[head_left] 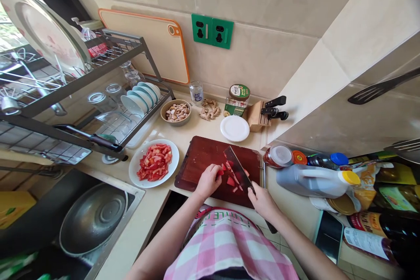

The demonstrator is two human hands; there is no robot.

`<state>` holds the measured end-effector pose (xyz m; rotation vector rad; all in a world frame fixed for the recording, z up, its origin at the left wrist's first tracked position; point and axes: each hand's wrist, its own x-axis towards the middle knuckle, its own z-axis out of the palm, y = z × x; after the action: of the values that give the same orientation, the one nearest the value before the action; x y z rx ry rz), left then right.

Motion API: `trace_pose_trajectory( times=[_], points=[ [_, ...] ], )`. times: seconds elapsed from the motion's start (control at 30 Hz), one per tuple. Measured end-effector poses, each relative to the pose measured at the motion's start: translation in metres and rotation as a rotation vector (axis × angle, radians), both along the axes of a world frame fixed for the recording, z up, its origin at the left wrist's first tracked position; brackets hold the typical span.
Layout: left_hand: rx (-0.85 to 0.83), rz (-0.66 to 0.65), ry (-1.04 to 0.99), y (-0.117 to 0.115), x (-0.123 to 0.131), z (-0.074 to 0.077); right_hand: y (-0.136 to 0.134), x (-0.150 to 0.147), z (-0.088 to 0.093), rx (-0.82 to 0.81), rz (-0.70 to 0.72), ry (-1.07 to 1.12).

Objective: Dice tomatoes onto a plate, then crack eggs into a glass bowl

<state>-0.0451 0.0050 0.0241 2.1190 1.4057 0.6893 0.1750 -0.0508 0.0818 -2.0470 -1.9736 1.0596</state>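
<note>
In the head view a dark red-brown cutting board [200, 157] lies on the counter before me. My right hand [260, 200] is closed around the handle of a kitchen knife [239, 168], its dark blade slanting over the board's right half. Beside the blade, my left hand [209, 181] has its fingers curled on a small red tomato piece [221, 173]. More cut tomato pieces [231, 181] lie around the blade, some partly covered by it. Left of the board, a white plate [133, 171] carries a heap of chopped tomato [154, 162].
Behind the board are a bowl of garlic [177, 113], ginger [210, 110], a small white plate [235, 128] and a knife block [257, 116]. Bottles and a large jug [308, 180] crowd the right. A dish rack [131, 133] and a sink with a metal basin [93, 218] are left.
</note>
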Motion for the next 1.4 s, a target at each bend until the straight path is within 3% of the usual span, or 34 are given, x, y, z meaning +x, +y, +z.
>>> trace_pose_trajectory(
  times=[0.1, 0.17, 0.27, 0.33, 0.4, 0.5, 0.6, 0.83, 1.13, 1.4],
  points=[
    [0.026, -0.215, 0.125, 0.009, -0.020, 0.015, -0.004, -0.001, 0.009, -0.023, -0.005, 0.049],
    [0.020, -0.313, 0.100, 0.011, -0.028, 0.021, -0.007, -0.003, 0.010, -0.021, 0.007, 0.065],
    [-0.031, -0.160, -0.027, 0.008, -0.031, 0.019, -0.012, -0.010, 0.008, 0.000, 0.036, 0.073],
    [-0.081, -0.010, -0.095, 0.004, -0.029, 0.011, -0.016, -0.014, 0.007, -0.003, 0.053, 0.062],
    [-0.123, 0.053, -0.140, 0.001, -0.023, 0.003, -0.018, -0.017, 0.008, -0.012, 0.062, 0.041],
    [-0.146, 0.051, -0.154, 0.003, -0.013, -0.004, -0.020, -0.018, 0.009, -0.018, 0.065, 0.015],
    [-0.140, -0.032, -0.088, 0.009, -0.007, -0.002, -0.022, -0.015, 0.008, -0.023, 0.044, -0.006],
    [-0.082, -0.175, 0.011, 0.004, -0.023, 0.007, -0.026, -0.019, 0.009, -0.025, 0.033, -0.012],
    [-0.115, 0.042, -0.188, -0.005, -0.015, -0.013, -0.019, -0.038, 0.029, -0.063, 0.123, -0.110],
    [-0.124, 0.074, -0.284, -0.008, -0.016, -0.017, -0.008, -0.058, 0.002, -0.091, 0.115, -0.252]
  ],
)
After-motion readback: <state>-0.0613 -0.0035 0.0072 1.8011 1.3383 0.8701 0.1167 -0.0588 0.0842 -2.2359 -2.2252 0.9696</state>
